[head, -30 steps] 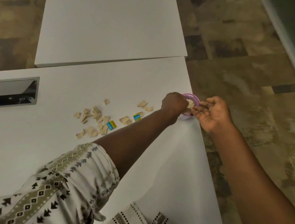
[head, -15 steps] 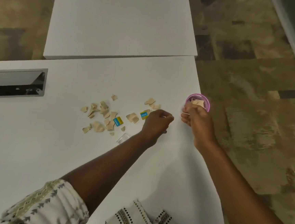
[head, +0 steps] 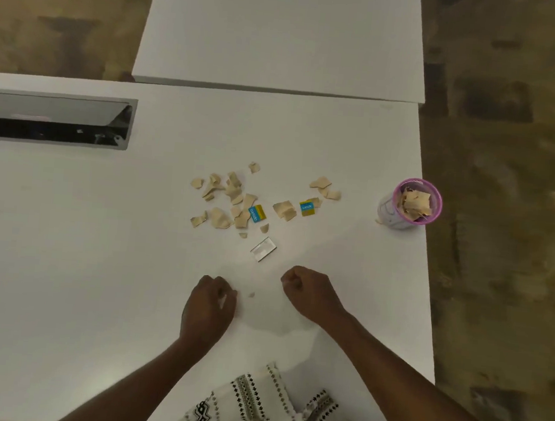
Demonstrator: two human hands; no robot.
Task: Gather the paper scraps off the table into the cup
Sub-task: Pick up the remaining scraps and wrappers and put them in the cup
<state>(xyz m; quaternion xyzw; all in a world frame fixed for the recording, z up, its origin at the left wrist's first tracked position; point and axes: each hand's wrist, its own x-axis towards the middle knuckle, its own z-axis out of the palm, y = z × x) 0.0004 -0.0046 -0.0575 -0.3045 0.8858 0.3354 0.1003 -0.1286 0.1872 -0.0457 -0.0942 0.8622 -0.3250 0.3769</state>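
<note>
White table [head: 64,258]; scraps [head: 233,199] scattered; cup [head: 414,204] part-filled.

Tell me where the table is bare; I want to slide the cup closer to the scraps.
Bare strip between the cup and the nearest scraps; more bare table left of the pile, below the metal recess. Crowded: the scrap pile and clear piece ahead of both hands.
</note>
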